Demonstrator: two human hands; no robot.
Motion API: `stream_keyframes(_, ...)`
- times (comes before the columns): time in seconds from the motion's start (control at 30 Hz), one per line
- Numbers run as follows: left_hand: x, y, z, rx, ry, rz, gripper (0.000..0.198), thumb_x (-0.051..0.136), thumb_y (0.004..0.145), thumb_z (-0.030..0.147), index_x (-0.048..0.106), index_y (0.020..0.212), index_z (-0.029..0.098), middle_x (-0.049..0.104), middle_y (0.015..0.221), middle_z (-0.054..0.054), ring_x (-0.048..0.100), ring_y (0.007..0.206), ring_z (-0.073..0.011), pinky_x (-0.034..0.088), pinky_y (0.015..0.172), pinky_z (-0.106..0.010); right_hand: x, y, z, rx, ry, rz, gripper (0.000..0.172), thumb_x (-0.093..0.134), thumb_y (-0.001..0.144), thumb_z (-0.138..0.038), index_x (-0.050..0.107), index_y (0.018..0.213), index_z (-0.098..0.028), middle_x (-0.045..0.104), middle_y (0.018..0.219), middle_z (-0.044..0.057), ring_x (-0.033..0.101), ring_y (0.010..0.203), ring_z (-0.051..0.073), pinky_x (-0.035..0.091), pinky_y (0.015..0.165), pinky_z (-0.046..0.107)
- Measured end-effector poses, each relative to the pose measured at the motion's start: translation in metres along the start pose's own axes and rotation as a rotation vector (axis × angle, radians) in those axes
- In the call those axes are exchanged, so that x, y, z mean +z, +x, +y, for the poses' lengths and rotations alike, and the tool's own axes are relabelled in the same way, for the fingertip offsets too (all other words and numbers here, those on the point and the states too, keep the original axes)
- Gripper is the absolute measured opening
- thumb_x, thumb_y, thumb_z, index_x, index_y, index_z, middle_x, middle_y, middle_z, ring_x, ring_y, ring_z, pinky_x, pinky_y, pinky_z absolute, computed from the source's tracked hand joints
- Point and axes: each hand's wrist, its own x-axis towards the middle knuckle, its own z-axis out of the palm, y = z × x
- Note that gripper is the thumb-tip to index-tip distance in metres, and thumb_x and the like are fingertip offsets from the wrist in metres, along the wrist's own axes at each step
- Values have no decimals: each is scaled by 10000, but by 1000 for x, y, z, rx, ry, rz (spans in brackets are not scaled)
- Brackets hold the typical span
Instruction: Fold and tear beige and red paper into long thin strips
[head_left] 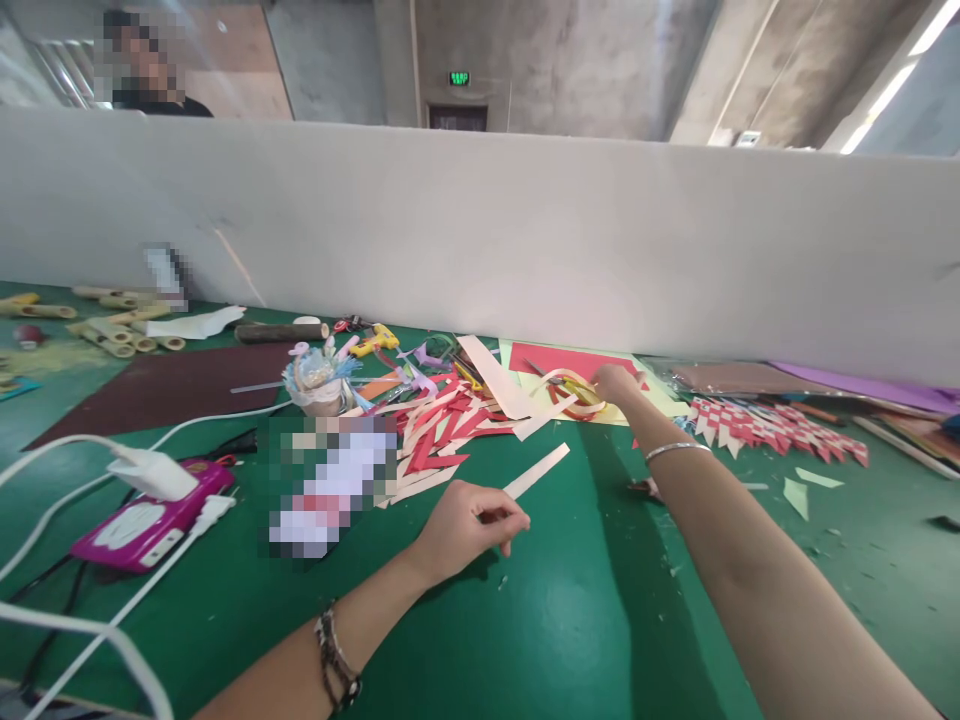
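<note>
My left hand [469, 530] is closed in a pinch just above the green table. A pale cream paper strip [541, 470] sticks out from behind its fingers, pointing up and right. Farther off, my right hand [616, 383] reaches to the scissors [581, 396] with yellow and red handles, its fingers curled at the handles; the fingertips are partly hidden. The scissors lie over red paper [559, 362] and a pale yellow sheet [660, 400]. Between my hands spreads a pile of red and cream paper strips [442, 425], with a wider cream piece [491, 375] on top.
To the left are a magenta power strip [161, 520] with white cables, a blurred flat object [337, 490], a decorated cup [322, 385], a yellow glue gun [376, 340] and bamboo pieces [124, 330]. Woven red-and-white paper [780, 428] lies right. A white partition [480, 230] stands behind.
</note>
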Motion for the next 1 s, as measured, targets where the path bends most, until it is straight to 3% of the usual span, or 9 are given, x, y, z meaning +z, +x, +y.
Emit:
stream_keyframes(0.17,0,0,-3,22,-18,-27,254,583,773,318,697,665,119,609,495,-24,547,433,-92,421,465,-170,-17,-7,-1,-9,152,10,295,510,872,-311,527,1131,-170,548,1139,75,565,952,184,484,793,386)
stream_keyframes(0.33,3,-1,-5,20,3,-70,252,595,762,309,688,625,119,606,495,-24,550,410,-91,432,466,-174,-51,-23,-7,-89,390,75,276,509,871,-320,548,1087,-152,574,1076,65,579,897,174,493,757,362)
stream_keyframes(0.43,6,-2,-5,24,13,-95,245,605,750,305,676,602,123,588,474,-10,547,401,-89,441,478,-174,-71,-51,-15,-150,571,118,143,491,853,-248,584,889,-145,615,827,47,598,734,136,475,669,273)
stream_keyframes(0.53,7,-2,-3,18,9,-91,240,601,741,304,658,586,129,564,458,4,528,391,-83,428,463,-171,-78,-95,-22,-247,790,197,47,500,794,-211,514,838,-218,564,737,-21,567,640,88,434,598,211)
stream_keyframes(0.63,7,-2,0,-2,-3,-69,226,583,731,282,628,568,132,547,457,9,505,391,-78,406,449,-168,-63,-142,-25,-446,1410,37,150,616,687,-240,468,701,-218,490,628,-45,479,552,80,370,515,210)
stream_keyframes(0.73,8,-1,2,-23,-3,-55,211,566,725,258,594,556,136,526,457,17,477,391,-69,389,456,-172,-35,-177,-28,-407,1483,-106,195,662,653,-280,482,674,-208,470,585,-46,441,526,85,338,484,220)
stream_keyframes(0.87,10,0,3,-35,21,-60,218,567,718,245,518,532,143,497,475,30,451,442,-66,363,480,-177,2,-202,-31,-327,1585,-325,192,666,681,-293,497,683,-201,491,629,-48,442,552,81,361,533,220)
stream_keyframes(0.97,14,-1,4,-68,-24,-146,148,614,708,278,559,766,154,524,592,40,460,500,-71,363,508,-184,20,-208,-34,-241,1581,-329,253,683,664,-308,469,603,-187,478,653,-46,472,587,87,386,585,231)
stream_keyframes(1.0,16,-1,4,-80,-37,-186,285,650,688,299,544,918,170,548,685,33,468,516,-69,368,519,-189,23,-209,-35,-230,1567,-315,285,680,663,-314,449,563,-181,461,648,-45,475,591,88,387,587,232)
